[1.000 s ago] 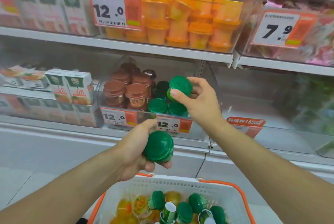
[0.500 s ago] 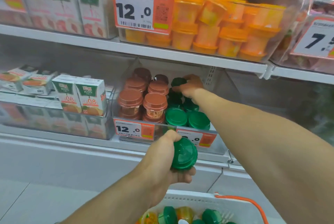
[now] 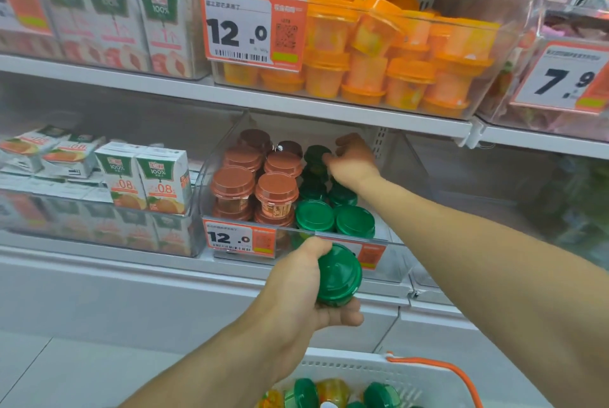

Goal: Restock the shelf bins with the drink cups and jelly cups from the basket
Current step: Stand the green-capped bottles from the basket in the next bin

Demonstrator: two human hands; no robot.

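Deep in the clear shelf bin (image 3: 216, 177), the right hand (image 3: 351, 160) pinches a green-lidded cup (image 3: 315, 155) at the far end of the green row, apparently setting it in place beside the brown-lidded cups (image 3: 255, 177). Nearer, the left hand (image 3: 296, 289) holds a second green cup (image 3: 337, 274) in a curled grip, just in front of the bin's price tag (image 3: 239, 238). Next, likely, that cup goes in too, with more waiting in the white basket (image 3: 369, 369) below.

Glossy green plastic lid (image 3: 339, 272) – clear plastic bin (image 3: 217, 157) w/ paper price tag (image 3: 239, 238).
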